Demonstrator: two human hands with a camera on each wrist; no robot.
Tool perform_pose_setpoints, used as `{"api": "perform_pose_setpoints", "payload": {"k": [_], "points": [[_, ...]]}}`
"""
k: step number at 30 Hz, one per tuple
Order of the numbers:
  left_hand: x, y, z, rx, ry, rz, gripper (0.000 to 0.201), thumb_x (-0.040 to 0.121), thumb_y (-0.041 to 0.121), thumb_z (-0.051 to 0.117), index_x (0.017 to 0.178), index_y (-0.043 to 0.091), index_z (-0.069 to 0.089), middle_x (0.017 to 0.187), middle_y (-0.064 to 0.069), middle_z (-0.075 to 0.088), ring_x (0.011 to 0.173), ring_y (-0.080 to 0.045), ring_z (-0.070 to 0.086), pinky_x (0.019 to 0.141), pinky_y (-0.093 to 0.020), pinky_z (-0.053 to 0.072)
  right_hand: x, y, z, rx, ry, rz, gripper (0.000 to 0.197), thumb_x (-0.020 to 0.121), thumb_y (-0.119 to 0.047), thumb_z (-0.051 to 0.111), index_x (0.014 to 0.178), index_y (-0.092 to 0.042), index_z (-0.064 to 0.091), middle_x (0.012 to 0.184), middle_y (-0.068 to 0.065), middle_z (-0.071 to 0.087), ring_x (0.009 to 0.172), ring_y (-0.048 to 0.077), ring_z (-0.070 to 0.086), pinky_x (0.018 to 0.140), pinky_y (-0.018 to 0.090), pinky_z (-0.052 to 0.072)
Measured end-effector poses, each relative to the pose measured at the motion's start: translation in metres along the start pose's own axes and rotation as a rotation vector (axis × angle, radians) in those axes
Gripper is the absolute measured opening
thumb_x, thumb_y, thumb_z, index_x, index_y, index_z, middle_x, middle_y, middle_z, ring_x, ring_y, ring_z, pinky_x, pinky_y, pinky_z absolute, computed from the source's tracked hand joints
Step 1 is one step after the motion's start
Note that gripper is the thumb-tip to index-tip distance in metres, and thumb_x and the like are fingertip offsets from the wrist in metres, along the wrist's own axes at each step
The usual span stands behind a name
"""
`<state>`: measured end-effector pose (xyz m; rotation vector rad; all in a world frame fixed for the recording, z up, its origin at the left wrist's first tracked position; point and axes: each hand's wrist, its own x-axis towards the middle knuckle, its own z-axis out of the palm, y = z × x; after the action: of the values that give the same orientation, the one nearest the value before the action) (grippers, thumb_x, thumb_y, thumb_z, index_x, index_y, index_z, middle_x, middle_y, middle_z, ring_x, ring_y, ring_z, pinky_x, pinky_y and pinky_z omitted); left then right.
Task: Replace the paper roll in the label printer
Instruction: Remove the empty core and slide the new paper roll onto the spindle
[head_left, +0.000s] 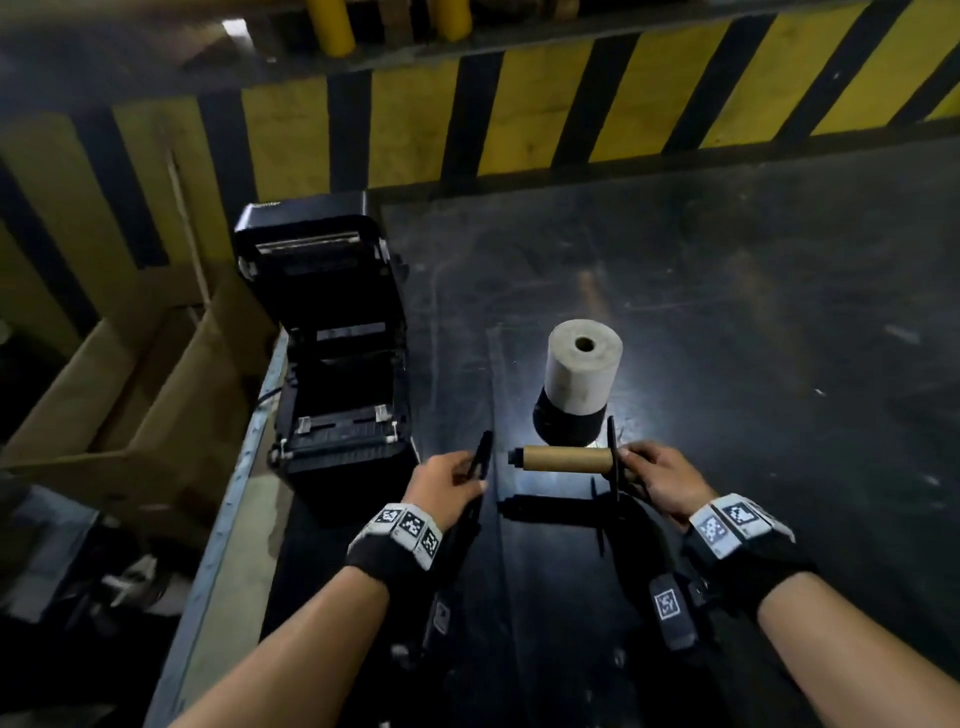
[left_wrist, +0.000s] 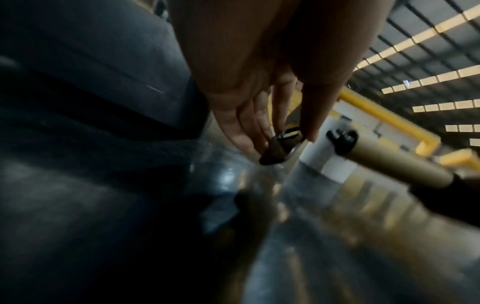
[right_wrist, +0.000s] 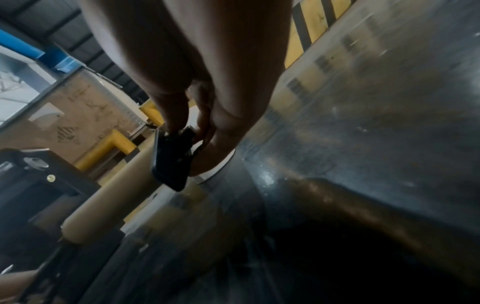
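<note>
The black label printer (head_left: 332, 364) stands at the table's left edge with its lid up and its roll bay bare. A full white paper roll (head_left: 582, 369) stands on end in the middle of the table. My right hand (head_left: 657, 475) grips the black spindle's end behind its guide plate (head_left: 613, 462); a bare brown cardboard core (head_left: 566, 459) sits on the spindle, also seen as the core (left_wrist: 394, 166) and the core (right_wrist: 111, 197). My left hand (head_left: 452, 475) pinches a separate black guide plate (head_left: 480, 457), a short gap left of the spindle tip (left_wrist: 341, 140).
The table (head_left: 727, 291) is dark and glossy. Open cardboard boxes (head_left: 119, 395) stand below its left edge. A yellow and black striped barrier (head_left: 519, 114) runs along the far side.
</note>
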<state>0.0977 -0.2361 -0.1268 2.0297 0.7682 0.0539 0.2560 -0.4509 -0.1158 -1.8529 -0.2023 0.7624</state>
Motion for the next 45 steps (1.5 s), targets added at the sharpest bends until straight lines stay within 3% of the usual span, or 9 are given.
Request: {"api": "perform_pose_setpoints", "payload": {"k": [4, 9, 18, 25, 31, 37, 39, 42, 45], "points": [[-0.001, -0.008, 0.007, 0.471, -0.011, 0.055, 0.035, 0.081, 0.02, 0.061, 0.115, 0.013, 0.061, 0.113, -0.012, 0.065, 0.105, -0.028, 0.061, 0.088, -0.032, 0.05, -0.001, -0.002, -0.009, -0.018, -0.029, -0.01, 0.022, 0.093, -0.005, 0.045, 0.102, 0.01, 0.058, 0.059, 0.005, 0.05, 0.033, -0.001, 0.049, 0.037, 0.006, 0.036], [-0.005, -0.009, 0.011, 0.649, -0.055, -0.001, 0.044, 0.085, 0.028, 0.058, 0.125, 0.012, 0.051, 0.126, -0.01, 0.05, 0.117, -0.031, 0.052, 0.098, -0.04, 0.046, 0.001, -0.004, -0.011, -0.007, -0.071, -0.028, 0.023, 0.093, -0.004, 0.046, 0.099, 0.015, 0.057, 0.056, 0.007, 0.045, 0.029, 0.0, 0.043, 0.036, 0.008, 0.037], [-0.003, 0.042, 0.007, 0.164, -0.093, 0.108, 0.067, 0.071, 0.031, 0.078, 0.131, 0.019, 0.051, 0.121, -0.004, 0.064, 0.107, -0.014, 0.06, 0.095, -0.021, 0.043, 0.013, -0.009, -0.003, 0.105, -0.169, -0.079, 0.016, 0.092, 0.0, 0.045, 0.079, 0.0, 0.056, 0.051, 0.003, 0.054, 0.037, 0.001, 0.055, 0.042, 0.011, 0.045], [0.001, 0.043, 0.011, 0.205, -0.116, 0.141, 0.036, 0.075, 0.029, 0.074, 0.108, 0.015, 0.07, 0.106, -0.003, 0.073, 0.099, -0.012, 0.066, 0.087, -0.018, 0.046, 0.023, -0.006, -0.009, 0.126, -0.201, -0.101, 0.019, 0.092, -0.001, 0.046, 0.076, -0.002, 0.057, 0.064, 0.011, 0.057, 0.041, 0.001, 0.058, 0.045, 0.01, 0.046], [0.0, 0.028, 0.006, 0.288, -0.057, 0.223, 0.026, 0.082, 0.026, 0.067, 0.105, 0.014, 0.07, 0.1, -0.007, 0.07, 0.093, -0.02, 0.064, 0.085, -0.028, 0.046, 0.034, 0.01, -0.05, 0.146, -0.064, -0.064, 0.019, 0.093, 0.0, 0.043, 0.082, -0.001, 0.059, 0.068, 0.009, 0.056, 0.042, -0.001, 0.059, 0.047, 0.008, 0.048], [0.002, 0.01, 0.01, 0.347, 0.051, 0.126, 0.025, 0.083, 0.03, 0.065, 0.103, 0.016, 0.07, 0.099, -0.009, 0.07, 0.093, -0.022, 0.063, 0.079, -0.024, 0.041, 0.033, 0.024, -0.072, 0.005, 0.013, -0.021, 0.023, 0.092, 0.0, 0.045, 0.074, -0.004, 0.058, 0.046, -0.003, 0.06, 0.035, -0.002, 0.053, 0.039, 0.008, 0.041], [0.002, 0.013, 0.021, 0.356, 0.041, 0.118, 0.025, 0.083, 0.03, 0.064, 0.103, 0.015, 0.07, 0.101, -0.01, 0.07, 0.095, -0.024, 0.063, 0.082, -0.026, 0.043, 0.034, 0.026, -0.07, -0.178, 0.011, -0.03, 0.018, 0.092, -0.004, 0.049, 0.078, -0.005, 0.06, 0.06, 0.005, 0.059, 0.045, 0.0, 0.055, 0.044, 0.007, 0.041], [0.001, 0.016, 0.037, 0.406, -0.026, 0.097, 0.025, 0.082, 0.031, 0.063, 0.1, 0.014, 0.07, 0.1, -0.011, 0.068, 0.096, -0.025, 0.062, 0.083, -0.03, 0.045, 0.037, 0.031, -0.067, -0.439, 0.018, -0.076, 0.019, 0.09, -0.013, 0.054, 0.094, 0.002, 0.066, 0.086, 0.016, 0.067, 0.078, 0.024, 0.061, 0.068, 0.028, 0.046], [-0.001, 0.014, 0.044, 0.438, -0.082, 0.064, 0.026, 0.082, 0.034, 0.062, 0.097, 0.014, 0.069, 0.096, -0.01, 0.066, 0.091, -0.025, 0.061, 0.079, -0.031, 0.045, 0.035, 0.03, -0.064, -0.527, 0.024, -0.083, 0.025, 0.091, -0.018, 0.053, 0.099, 0.002, 0.066, 0.1, 0.021, 0.069, 0.093, 0.033, 0.063, 0.081, 0.038, 0.047]]}}
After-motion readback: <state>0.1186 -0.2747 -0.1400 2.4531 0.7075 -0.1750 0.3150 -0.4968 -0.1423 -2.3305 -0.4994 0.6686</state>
